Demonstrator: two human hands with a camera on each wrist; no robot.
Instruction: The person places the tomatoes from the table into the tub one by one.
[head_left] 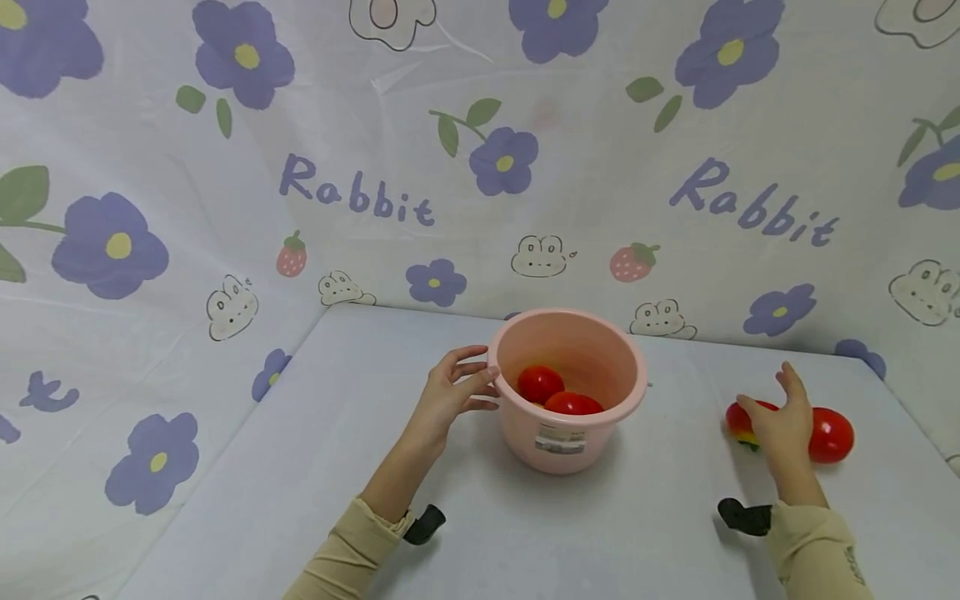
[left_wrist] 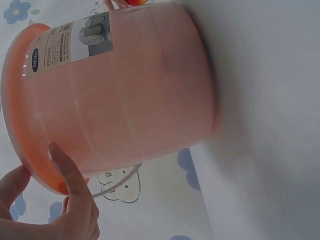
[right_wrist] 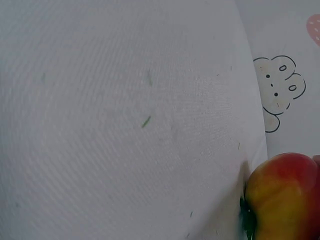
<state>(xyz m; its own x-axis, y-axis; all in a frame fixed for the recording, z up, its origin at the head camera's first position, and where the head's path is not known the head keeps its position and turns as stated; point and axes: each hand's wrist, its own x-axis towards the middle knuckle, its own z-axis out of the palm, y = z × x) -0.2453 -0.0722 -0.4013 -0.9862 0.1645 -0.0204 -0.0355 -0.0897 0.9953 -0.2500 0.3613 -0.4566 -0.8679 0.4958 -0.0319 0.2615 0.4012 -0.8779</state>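
My left hand holds the rim of a pink plastic bucket at its left side, with the thumb and fingers at the edge. The bucket stands upright and has a label on its front. Inside it lie red tomatoes. On the right, my right hand is over a red-and-yellow tomato with a green stem end turned down, its thumb and fingers around it. Part of this tomato is hidden by the hand. Another red tomato lies just to the right of that hand.
A white tabletop lies under everything. Behind it hangs a cloth printed with flowers, rabbits and lettering. The bucket's thin handle hangs at its side. Dark straps show at both wrists.
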